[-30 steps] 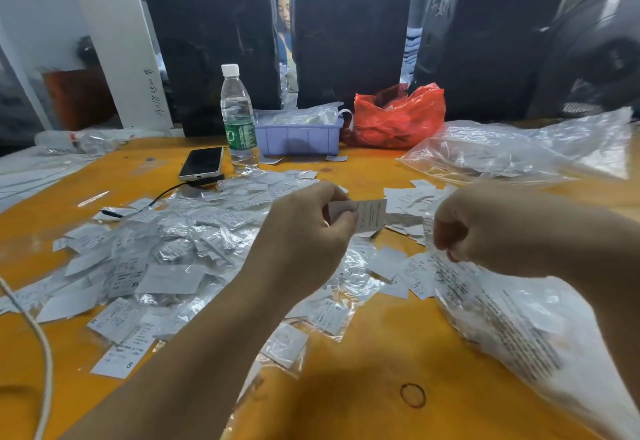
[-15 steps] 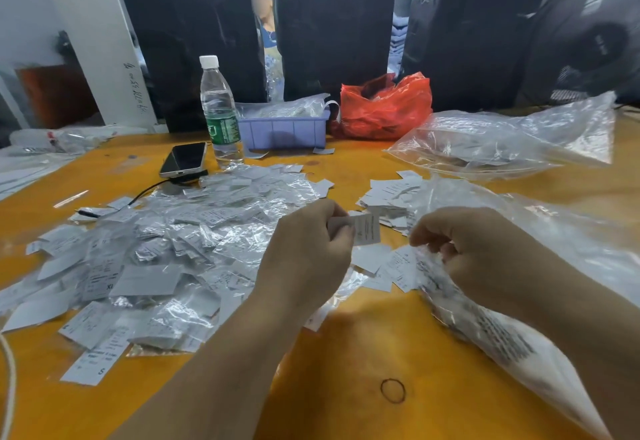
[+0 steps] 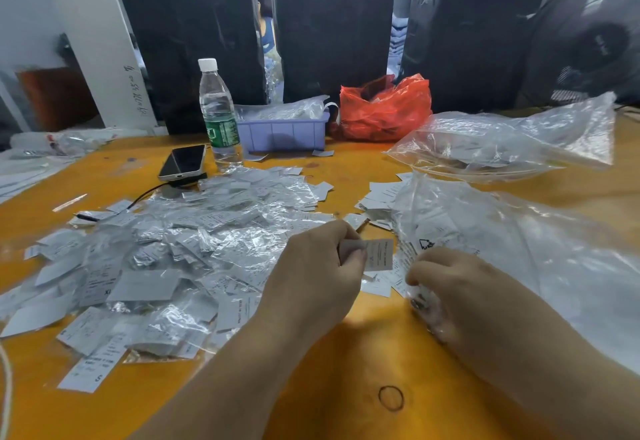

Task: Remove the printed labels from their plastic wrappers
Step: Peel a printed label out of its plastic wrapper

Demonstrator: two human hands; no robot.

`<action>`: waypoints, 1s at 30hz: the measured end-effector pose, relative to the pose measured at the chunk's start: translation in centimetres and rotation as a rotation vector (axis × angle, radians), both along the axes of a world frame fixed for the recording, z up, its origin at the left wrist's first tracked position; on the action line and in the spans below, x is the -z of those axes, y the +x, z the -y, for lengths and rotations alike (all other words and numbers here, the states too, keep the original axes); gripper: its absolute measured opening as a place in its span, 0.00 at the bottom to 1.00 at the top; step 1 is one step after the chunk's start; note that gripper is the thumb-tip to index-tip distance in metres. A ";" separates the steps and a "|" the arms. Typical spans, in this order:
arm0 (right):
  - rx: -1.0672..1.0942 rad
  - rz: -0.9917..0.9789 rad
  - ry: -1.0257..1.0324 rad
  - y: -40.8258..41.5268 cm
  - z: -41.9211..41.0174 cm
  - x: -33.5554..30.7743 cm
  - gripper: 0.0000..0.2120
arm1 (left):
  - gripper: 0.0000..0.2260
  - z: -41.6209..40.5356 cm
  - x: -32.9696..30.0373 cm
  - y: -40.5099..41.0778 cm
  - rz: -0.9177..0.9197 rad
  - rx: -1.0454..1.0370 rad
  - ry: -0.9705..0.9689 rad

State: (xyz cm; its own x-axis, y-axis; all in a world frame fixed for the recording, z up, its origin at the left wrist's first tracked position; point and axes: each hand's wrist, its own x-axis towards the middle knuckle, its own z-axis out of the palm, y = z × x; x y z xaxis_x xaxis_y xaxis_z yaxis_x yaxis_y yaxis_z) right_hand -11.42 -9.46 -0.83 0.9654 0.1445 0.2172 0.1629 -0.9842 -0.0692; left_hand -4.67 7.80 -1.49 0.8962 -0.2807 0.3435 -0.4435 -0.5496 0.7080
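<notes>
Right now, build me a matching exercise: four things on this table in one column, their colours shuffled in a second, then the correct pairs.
Things:
1. small tray
2. crumpled bag
3. table
4. bottle label

Colours:
A. green
B. orange-yellow
C. red
D. lavender

Pairs: 1-D, 2-C, 3-B, 4-A

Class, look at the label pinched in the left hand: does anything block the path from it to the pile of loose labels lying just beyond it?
Nothing visible does. The left hand holds the label in the air, and the loose labels lie just beyond it, past bare table.
</notes>
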 end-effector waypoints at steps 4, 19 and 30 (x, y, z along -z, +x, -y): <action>0.096 0.038 -0.042 0.0 0.1 -0.4 0.15 | 0.05 -0.3 -0.2 0.3 0.008 -0.024 -0.006; 0.109 0.215 0.166 -0.4 -0.5 -1.0 0.22 | 0.05 -1.7 -0.3 1.5 -0.011 -0.137 -0.035; -0.101 0.129 1.123 3.7 -2.7 -4.3 0.16 | 0.09 -1.6 -1.3 0.7 -0.075 -0.018 -0.231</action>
State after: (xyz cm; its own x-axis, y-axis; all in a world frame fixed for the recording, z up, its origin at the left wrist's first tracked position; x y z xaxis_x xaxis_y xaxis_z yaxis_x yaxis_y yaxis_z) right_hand -7.76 -6.75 3.47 0.9213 -0.1189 0.3703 0.3081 -0.3580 -0.8814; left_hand -3.93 9.39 -0.22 0.9257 -0.1864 0.3292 -0.3768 -0.3765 0.8463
